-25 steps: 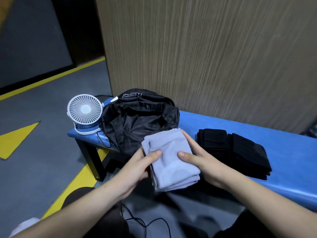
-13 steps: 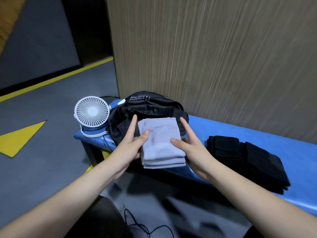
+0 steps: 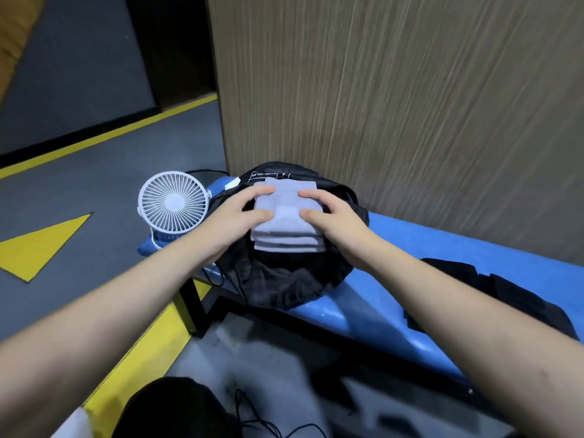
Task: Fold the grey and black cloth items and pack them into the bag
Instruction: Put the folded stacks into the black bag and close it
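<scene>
Grey stack: your folded pale-grey cloth bundle (image 3: 286,213) sits right over the mouth of the crumpled black fabric bag (image 3: 278,279), layered edges facing you.
Left hand: your left hand (image 3: 235,218) grips the bundle's left side, thumb and fingers curled onto the top.
Right hand: your right hand (image 3: 335,218) pinches the right side the same way, fingertips (image 3: 305,195) on top.
Black stuff: the folded black cloth pile (image 3: 493,292) lies further right on the blue padded bench (image 3: 410,248), well apart from the bag.
Other bits: a small white round desk fan (image 3: 173,203) stands just left of the bag, with the brown wood-grain wall panel (image 3: 395,105) behind it all.
</scene>
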`<state>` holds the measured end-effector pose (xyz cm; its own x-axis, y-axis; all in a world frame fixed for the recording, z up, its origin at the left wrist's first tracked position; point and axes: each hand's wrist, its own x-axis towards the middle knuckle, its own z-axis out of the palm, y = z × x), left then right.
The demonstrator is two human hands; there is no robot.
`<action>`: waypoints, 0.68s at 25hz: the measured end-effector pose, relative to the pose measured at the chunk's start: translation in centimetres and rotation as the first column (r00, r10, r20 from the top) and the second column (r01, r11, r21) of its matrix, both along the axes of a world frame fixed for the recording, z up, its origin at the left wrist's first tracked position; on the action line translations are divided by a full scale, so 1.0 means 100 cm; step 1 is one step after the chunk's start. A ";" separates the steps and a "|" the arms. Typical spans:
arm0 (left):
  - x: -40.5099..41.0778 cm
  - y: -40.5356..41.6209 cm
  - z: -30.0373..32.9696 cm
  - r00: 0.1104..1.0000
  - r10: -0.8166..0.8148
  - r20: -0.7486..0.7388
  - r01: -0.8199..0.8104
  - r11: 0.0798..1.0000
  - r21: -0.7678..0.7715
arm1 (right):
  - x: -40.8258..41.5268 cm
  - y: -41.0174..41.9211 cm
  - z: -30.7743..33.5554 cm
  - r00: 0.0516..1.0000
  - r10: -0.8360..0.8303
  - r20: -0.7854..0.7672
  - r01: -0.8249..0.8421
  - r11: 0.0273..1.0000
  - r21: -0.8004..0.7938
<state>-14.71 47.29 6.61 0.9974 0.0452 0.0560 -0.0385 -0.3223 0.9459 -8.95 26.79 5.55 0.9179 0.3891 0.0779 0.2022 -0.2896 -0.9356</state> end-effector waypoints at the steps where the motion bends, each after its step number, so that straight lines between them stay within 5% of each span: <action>1: 0.008 0.001 -0.001 1.000 0.005 -0.024 -0.006 1.000 -0.011 | 0.009 0.006 0.000 1.000 -0.004 0.006 0.005 1.000 -0.013; 8: 0.038 0.006 -0.042 0.991 0.073 -0.113 -0.059 0.991 0.123 | 0.039 0.025 -0.043 0.998 0.038 -0.057 -0.043 0.995 -0.094; 17: 0.034 0.008 -0.068 0.996 0.041 -0.077 0.002 0.875 0.484 | 0.049 -0.002 -0.079 0.973 0.213 0.084 -0.177 0.933 -0.313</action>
